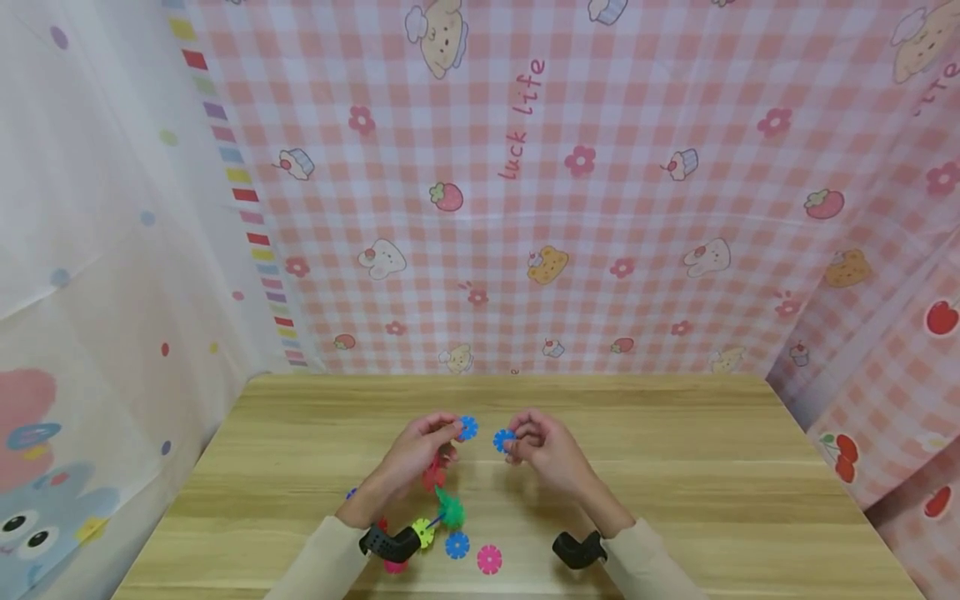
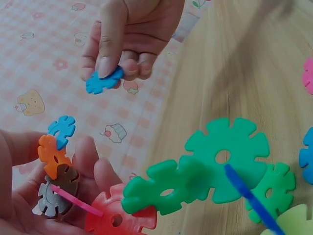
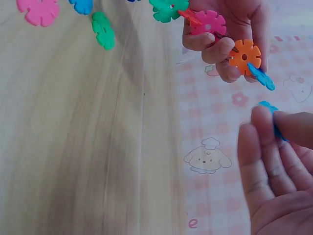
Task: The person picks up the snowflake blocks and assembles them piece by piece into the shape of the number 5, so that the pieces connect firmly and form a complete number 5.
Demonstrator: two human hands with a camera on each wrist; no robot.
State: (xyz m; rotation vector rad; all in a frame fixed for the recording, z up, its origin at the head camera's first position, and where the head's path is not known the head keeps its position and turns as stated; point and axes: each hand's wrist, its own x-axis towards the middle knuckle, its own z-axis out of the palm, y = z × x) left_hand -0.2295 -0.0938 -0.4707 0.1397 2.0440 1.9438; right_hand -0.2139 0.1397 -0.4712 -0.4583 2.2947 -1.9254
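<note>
My left hand (image 1: 416,446) grips a chain of slotted plastic snowflake discs near its upper end. An orange disc (image 3: 238,62) shows by the fingers, with a blue disc (image 3: 263,78) slotted on as the chain's tip. Farther down the chain come a brown disc, pink and red discs (image 2: 105,215), and green discs (image 2: 247,164). Between the thumb and fingers of my right hand (image 1: 555,454) is a single blue snowflake disc (image 2: 98,84). It faces the chain's blue tip across a small gap, the two not touching.
Loose discs lie on the wooden table (image 1: 697,492) near its front: a blue one (image 1: 457,555), a pink one (image 1: 490,569) and a yellow one (image 1: 424,542) by the left wrist. Patterned cloth (image 1: 637,108) hangs behind the table and at both sides.
</note>
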